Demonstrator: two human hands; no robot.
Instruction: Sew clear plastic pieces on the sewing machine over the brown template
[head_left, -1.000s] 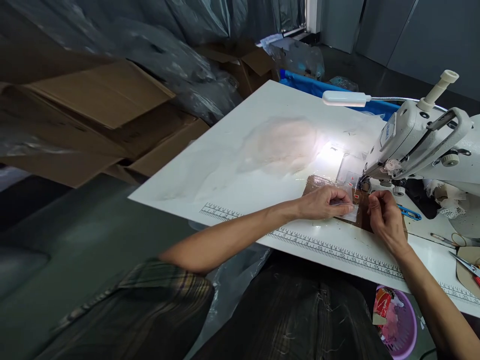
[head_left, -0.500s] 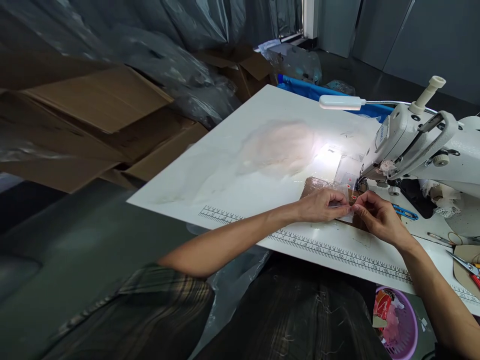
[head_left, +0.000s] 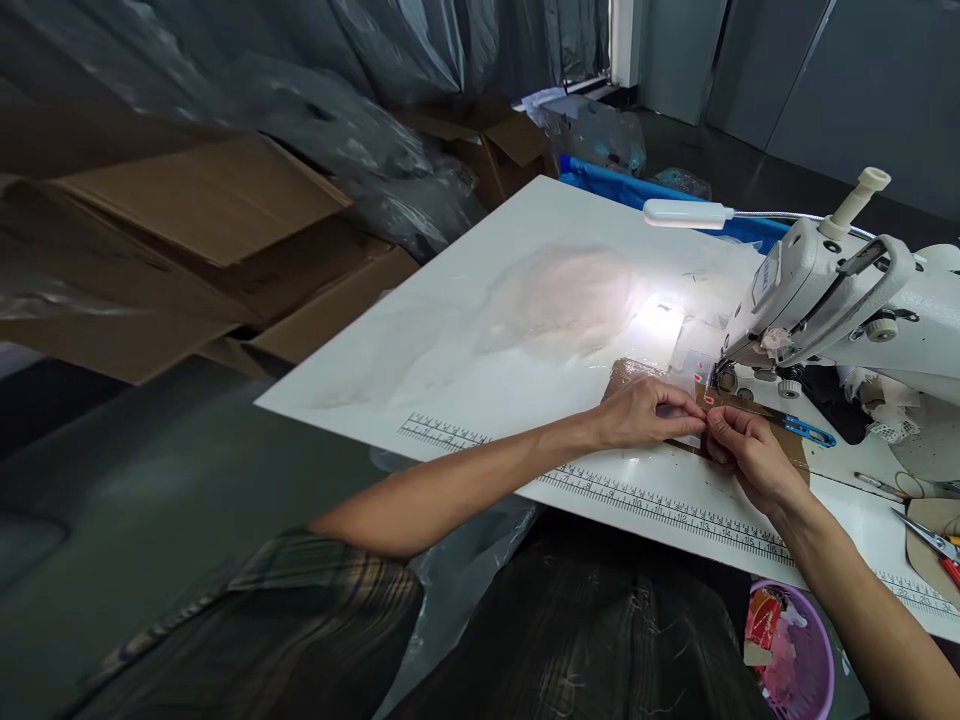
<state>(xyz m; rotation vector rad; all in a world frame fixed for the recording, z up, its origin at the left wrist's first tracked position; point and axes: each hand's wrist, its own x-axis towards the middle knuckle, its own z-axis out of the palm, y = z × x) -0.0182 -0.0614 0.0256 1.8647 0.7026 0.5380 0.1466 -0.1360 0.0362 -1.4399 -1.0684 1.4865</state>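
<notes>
My left hand (head_left: 651, 412) and my right hand (head_left: 754, 450) meet fingertip to fingertip just in front of the sewing machine (head_left: 787, 280). Each hand is closed in a pinch between thumb and forefinger. Whatever lies in the pinch is too small and too covered by fingers to name. Under and behind the left hand shows a brown, shiny patch (head_left: 628, 374) on the table. Small red marks sit close to the presser foot, just beyond the fingertips. Blue-handled thread snips (head_left: 808, 431) lie to the right of my right hand.
The white table (head_left: 450, 340) has a ruler scale (head_left: 637, 492) along its front edge. A lit lamp (head_left: 686, 213) hangs over it. Red-handled scissors (head_left: 930, 535) lie at far right. A purple basket (head_left: 814, 650) stands below. Cardboard boxes (head_left: 210, 200) are at left.
My right hand has shifted slightly down and turned, its fingers curling closer together. More of the blue snips now shows. My left hand has barely moved.
</notes>
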